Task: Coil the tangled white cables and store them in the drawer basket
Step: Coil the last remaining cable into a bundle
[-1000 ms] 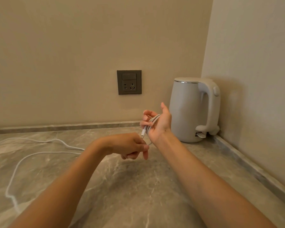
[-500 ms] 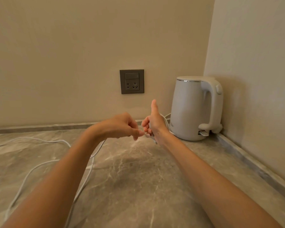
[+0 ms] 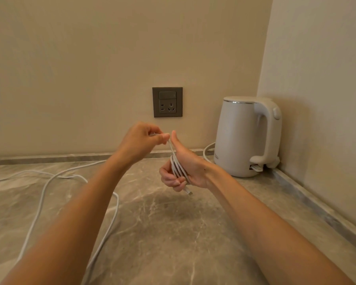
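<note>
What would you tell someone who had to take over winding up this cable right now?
Left hand: pinches the white cable just above the right thumb.
Right hand: holds the coil, several loops wound round it, with the plug end poking out below the fingers.
Done: a few loops.
Left: wind up the long loose part lying on the countertop, then store it. The drawer basket is not in view.

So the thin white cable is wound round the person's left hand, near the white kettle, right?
Not quite: the head view shows the thin white cable wound round the right hand; the left hand only pinches it, near the white kettle.
</note>
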